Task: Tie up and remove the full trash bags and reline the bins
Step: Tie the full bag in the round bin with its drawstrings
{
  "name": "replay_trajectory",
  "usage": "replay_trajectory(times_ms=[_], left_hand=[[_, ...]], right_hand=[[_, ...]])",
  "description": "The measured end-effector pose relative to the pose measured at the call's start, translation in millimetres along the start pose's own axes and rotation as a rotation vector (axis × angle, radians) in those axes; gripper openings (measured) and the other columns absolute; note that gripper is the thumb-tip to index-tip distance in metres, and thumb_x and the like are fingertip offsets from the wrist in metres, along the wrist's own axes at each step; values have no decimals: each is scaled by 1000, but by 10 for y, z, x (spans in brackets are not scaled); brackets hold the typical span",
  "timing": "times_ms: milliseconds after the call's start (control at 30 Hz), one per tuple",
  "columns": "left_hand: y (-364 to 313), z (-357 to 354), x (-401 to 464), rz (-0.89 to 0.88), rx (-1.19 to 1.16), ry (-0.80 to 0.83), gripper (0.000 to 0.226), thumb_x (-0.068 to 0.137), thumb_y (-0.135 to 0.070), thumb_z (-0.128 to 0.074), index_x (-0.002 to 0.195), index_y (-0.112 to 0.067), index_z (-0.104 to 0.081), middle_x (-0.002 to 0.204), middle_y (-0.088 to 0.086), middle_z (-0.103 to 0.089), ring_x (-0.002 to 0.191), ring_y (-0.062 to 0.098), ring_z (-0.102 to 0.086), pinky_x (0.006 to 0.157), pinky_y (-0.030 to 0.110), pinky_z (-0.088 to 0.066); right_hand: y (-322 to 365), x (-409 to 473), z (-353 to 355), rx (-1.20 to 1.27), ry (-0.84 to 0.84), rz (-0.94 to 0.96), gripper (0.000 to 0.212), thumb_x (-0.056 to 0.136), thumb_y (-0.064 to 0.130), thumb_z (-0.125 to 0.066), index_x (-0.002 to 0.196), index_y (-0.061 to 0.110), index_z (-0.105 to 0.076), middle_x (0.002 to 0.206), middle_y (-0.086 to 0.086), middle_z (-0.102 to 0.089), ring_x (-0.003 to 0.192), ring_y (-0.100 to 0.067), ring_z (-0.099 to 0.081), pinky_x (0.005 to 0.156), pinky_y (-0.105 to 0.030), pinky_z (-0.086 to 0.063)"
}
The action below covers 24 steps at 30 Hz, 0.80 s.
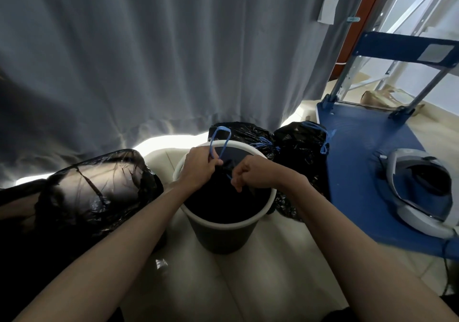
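1. Both hands were over the bin [224, 219] in the middle of the floor. The left hand [198, 166] gripped the blue drawstring [219, 142] loop, and the right hand [244, 175] pinched the other end of the string, the two close together over the bag [223, 197].
2. So that bag was mid-tie, still sitting in the bin.
3. Two tied bags [301, 145] sat just behind it, looks like those were done.
4. Another black bag [94, 187] sat to the left, couldn't tell if tied.
5. Still left, I'd guess: finish the knot, lift it out, reline.
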<state>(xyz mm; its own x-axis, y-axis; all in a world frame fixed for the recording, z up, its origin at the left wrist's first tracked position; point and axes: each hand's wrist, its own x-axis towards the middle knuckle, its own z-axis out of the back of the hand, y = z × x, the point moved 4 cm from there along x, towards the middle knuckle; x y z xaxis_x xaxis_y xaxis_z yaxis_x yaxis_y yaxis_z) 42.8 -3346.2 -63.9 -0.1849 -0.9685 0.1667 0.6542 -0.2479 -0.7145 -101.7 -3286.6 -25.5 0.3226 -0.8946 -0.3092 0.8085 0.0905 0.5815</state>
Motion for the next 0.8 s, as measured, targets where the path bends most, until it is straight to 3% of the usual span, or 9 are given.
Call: replay_trajectory(times_ms=[133, 200, 300, 400, 467, 600, 700, 800], left_hand=[[109, 65, 46, 77, -87, -7, 12, 75, -15, -79, 71, -10, -70, 62, 2, -61, 56, 8, -53, 56, 12, -39], [139, 125, 79, 123, -203, 29, 14, 76, -16, -80, 69, -9, -70, 61, 6, -65, 52, 5, -53, 55, 10, -40], [131, 200, 89, 166, -435, 53, 14, 76, -9, -79, 70, -2, -69, 67, 13, -71, 55, 13, -57, 60, 23, -49], [49, 253, 75, 161, -530, 88, 24, 77, 0, -77, 85, 18, -64, 61, 4, -70, 51, 10, -57, 55, 18, -49], [-8, 314, 59, 148, -541, 102, 24, 77, 2, -76, 89, 18, -65, 59, 1, -67, 50, 7, -57, 56, 15, -49], [-68, 413, 47, 110, -503, 123, 17, 78, -1, -77, 88, 9, -70, 56, 1, -64, 50, 6, -56, 56, 13, -47], [-79, 464, 62, 99, -478, 126, 18, 77, -4, -78, 89, 7, -71, 66, 12, -68, 54, 9, -58, 60, 15, -50], [-106, 494, 67, 85, -465, 134, 16, 77, -5, -78, 89, 5, -72, 76, 23, -69, 57, 12, -59, 63, 18, -52]], right_hand=[[-101, -49, 53, 346, -132, 22, 21, 94, 17, -60, 81, 8, -73, 72, -4, -66, 56, -4, -54, 54, -16, -45], [-170, -28, 94, 612, -228, -3, 22, 94, 22, -63, 84, 7, -75, 81, -7, -68, 70, -10, -57, 60, -22, -51], [-220, 71, 109, 871, -354, -35, 20, 93, 23, -63, 88, 9, -77, 91, -3, -74, 84, -9, -62, 75, -22, -50], [-182, 163, 40, 1086, -372, -62, 24, 95, 21, -59, 101, 3, -74, 103, -8, -75, 91, -11, -69, 79, -18, -52], [-142, 195, -15, 1203, -340, -69, 30, 97, 22, -57, 108, -3, -70, 109, -17, -73, 96, -17, -71, 79, -19, -54], [-96, 196, -34, 1277, -255, -68, 48, 95, 42, -55, 115, 1, -67, 112, -13, -72, 102, -23, -71, 85, -27, -53], [-132, 205, -27, 1316, -177, -85, 67, 89, 62, -50, 121, 5, -63, 115, -11, -72, 105, -23, -70, 93, -32, -50], [-127, 226, -35, 1276, -168, -74, 68, 89, 63, -49, 121, 5, -64, 115, -11, -71, 101, -21, -70, 86, -28, -51]])
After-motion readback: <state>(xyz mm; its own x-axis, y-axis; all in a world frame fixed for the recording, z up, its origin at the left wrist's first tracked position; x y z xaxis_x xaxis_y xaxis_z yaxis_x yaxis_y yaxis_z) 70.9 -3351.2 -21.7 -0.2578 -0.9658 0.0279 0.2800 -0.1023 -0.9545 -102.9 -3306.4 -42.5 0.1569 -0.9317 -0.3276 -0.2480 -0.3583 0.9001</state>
